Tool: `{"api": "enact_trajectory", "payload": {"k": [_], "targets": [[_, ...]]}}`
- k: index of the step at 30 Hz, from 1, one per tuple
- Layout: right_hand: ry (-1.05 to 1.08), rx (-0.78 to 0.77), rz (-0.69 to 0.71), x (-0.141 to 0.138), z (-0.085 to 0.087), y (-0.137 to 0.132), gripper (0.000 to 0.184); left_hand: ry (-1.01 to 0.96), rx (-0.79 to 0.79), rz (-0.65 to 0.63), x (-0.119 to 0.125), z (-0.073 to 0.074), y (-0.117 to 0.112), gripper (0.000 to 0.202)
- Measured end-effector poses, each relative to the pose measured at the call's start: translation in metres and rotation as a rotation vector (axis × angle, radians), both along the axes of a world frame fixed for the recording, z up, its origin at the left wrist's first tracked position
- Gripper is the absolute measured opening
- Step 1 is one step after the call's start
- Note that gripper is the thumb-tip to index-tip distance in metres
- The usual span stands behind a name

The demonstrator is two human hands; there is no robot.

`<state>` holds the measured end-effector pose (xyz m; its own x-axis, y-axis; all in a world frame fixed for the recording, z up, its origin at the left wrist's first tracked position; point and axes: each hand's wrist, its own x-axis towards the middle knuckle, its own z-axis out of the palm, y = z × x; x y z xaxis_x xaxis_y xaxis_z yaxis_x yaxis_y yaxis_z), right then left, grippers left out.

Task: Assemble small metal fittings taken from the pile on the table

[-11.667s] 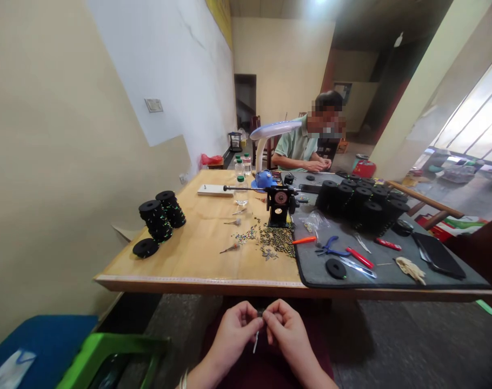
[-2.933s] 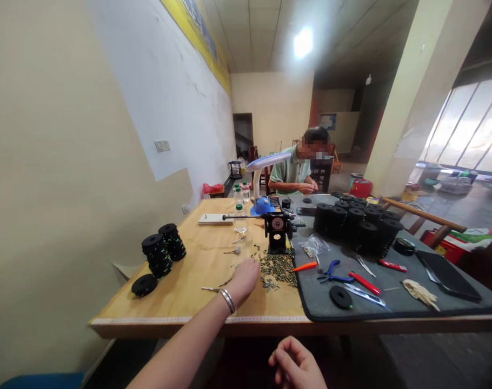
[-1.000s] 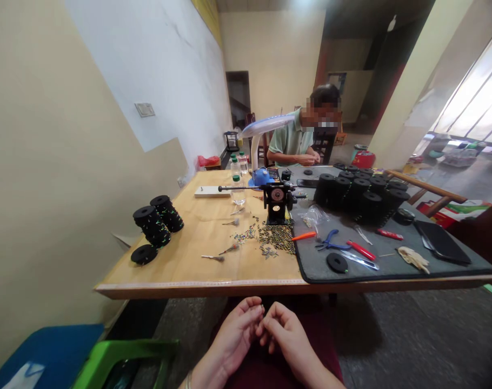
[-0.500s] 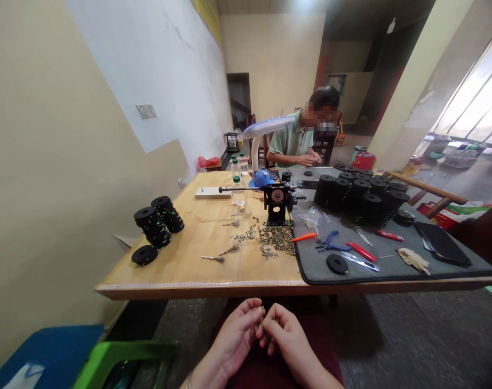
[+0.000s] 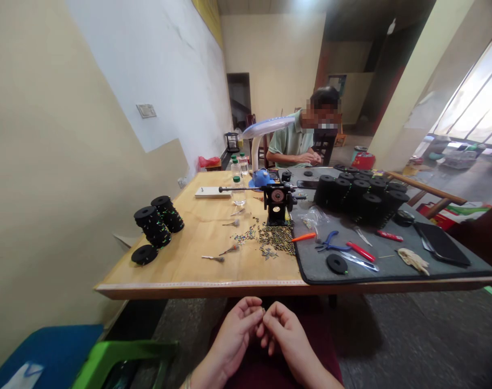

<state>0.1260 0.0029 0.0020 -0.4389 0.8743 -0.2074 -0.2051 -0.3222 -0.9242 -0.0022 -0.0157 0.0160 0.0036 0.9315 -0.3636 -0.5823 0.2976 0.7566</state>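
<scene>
Left hand (image 5: pixel 238 337) and right hand (image 5: pixel 288 337) are at bottom centre of my view, over a dark maroon lap (image 5: pixel 306 367), below the table edge. Both are curled, not open. Their fingertips (image 5: pixel 257 306) come together on a tiny dark piece (image 5: pixel 263 310), pinched between them. It's too small to identify.

Wooden table (image 5: pixel 181 265) runs across mid-frame, out of reach of both hands. On it, centre: a scatter of small loose metal pieces (image 5: pixel 276 239), just in front of a black hand-crank winder (image 5: pixel 277 205). Left of that, a stack of black spools (image 5: pixel 157 221) wound with green-flecked strands.

Gray mat (image 5: pixel 376 273) on the right side holds a block of black spools (image 5: pixel 355 197), blue-handled pliers (image 5: pixel 329 241), a red-handled tool (image 5: pixel 360 251) and an orange-handled tool (image 5: pixel 303 237).

Top centre, a co-worker (image 5: pixel 294 146) sits at the far end of the table, hands together at chest height, behind a desk lamp (image 5: pixel 266 127). Lower left of frame: green stool (image 5: pixel 124 351).
</scene>
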Motion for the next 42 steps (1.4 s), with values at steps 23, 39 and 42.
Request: {"api": "enact_trajectory", "payload": {"k": [23,39,42], "targets": [[-0.282,0.359,0.0,0.008,-0.003,0.002,0.031,0.58,0.231,-0.086,-0.007,0.001,-0.002,0.021],[-0.568,0.721,0.037,0.023,0.0,0.005,0.014,0.044,0.106,-0.022,-0.012,0.015,0.001,0.032],[-0.607,0.734,-0.008,0.032,-0.006,0.011,0.016,-0.071,0.113,0.026,-0.023,0.03,0.001,0.032]]}}
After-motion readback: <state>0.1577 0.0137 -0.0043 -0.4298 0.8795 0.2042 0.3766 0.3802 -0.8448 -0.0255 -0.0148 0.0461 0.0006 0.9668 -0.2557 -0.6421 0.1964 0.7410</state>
